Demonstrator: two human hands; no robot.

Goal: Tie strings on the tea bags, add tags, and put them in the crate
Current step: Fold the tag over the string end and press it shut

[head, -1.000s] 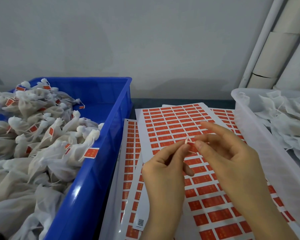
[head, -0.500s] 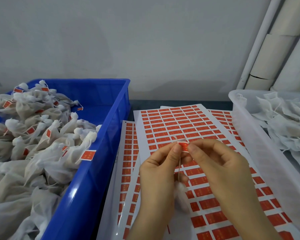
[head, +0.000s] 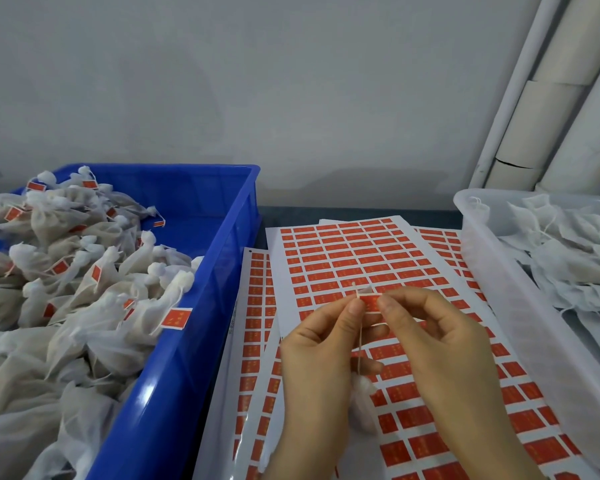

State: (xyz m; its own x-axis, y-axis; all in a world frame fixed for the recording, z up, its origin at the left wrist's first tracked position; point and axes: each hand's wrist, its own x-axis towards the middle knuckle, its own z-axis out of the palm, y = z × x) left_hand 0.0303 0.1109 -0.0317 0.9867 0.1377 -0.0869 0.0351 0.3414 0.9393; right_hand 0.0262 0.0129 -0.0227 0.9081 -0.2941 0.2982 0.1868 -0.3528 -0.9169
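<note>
My left hand (head: 321, 344) and my right hand (head: 440, 344) meet over the sticker sheets, both pinching one red tag (head: 370, 302) around a thin white string (head: 360, 337). The string runs down to a small white tea bag (head: 363, 389) that hangs below my left fingers, mostly hidden behind the hand. A blue crate (head: 194, 337) on the left holds several tied tea bags with red tags (head: 84, 292). Sheets of red tag stickers (head: 354, 258) lie flat between the two containers.
A translucent white bin (head: 499, 292) on the right holds several white tea bags without tags (head: 568, 258). A grey wall rises behind the table. White pipes (head: 548, 109) stand in the back right corner.
The tag was raised between my fingertips a second ago; now it is folded flat around the string. Both hands have drawn closer together and the tea bag has come into view below them.
</note>
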